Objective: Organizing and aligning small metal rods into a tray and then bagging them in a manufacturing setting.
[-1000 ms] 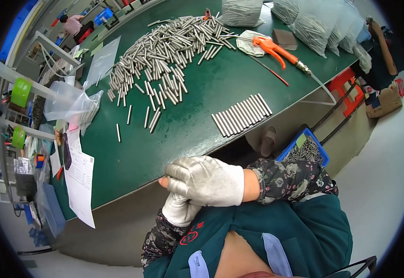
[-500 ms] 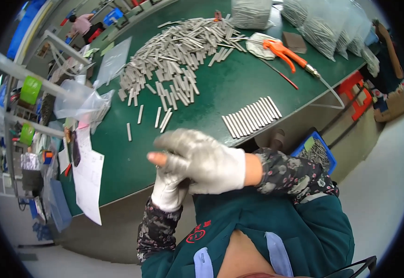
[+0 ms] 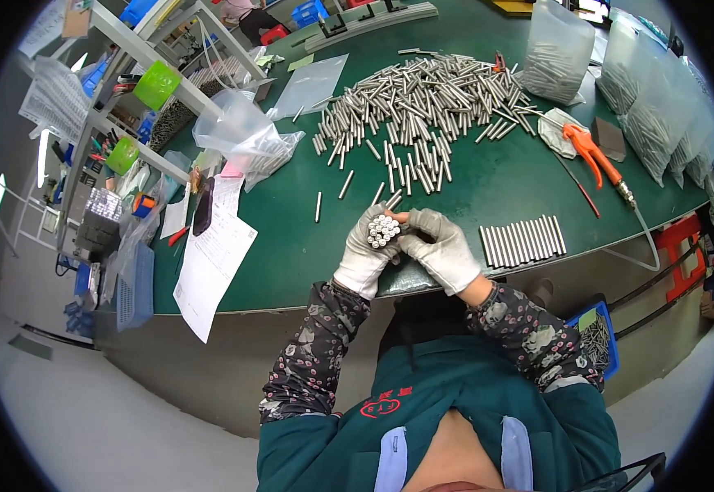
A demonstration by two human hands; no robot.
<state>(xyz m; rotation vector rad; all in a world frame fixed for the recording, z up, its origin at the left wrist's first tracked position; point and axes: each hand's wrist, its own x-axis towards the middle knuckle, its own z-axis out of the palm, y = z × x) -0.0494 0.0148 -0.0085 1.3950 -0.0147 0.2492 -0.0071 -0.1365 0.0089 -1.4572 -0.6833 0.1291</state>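
My left hand (image 3: 363,256), in a white-grey work glove, is closed round a bundle of short metal rods (image 3: 383,231), whose round ends face up. From the right, my gloved right hand (image 3: 443,250) presses its bent fingers against the same bundle; a bare fingertip shows between the hands. Part of the rods is hidden by the gloves. Both hands are over the table's near edge. To the right lies a neat row of metal rods (image 3: 522,243), side by side. Beyond my hands spreads a large loose pile of similar rods (image 3: 422,98), with a few strays nearer me.
An orange air gun (image 3: 595,156) with a hose and a thin red-handled tool (image 3: 580,187) lie at the right. Rod-filled plastic bags (image 3: 555,57) stand behind. Paper sheets (image 3: 213,266) and a phone (image 3: 203,207) are left. A blue bin (image 3: 611,344) sits below the table at right.
My view has shifted, so the table sits further right in it. My hands, blurred and overlapping before, are now side by side, and the rod bundle's ends have come into sight.
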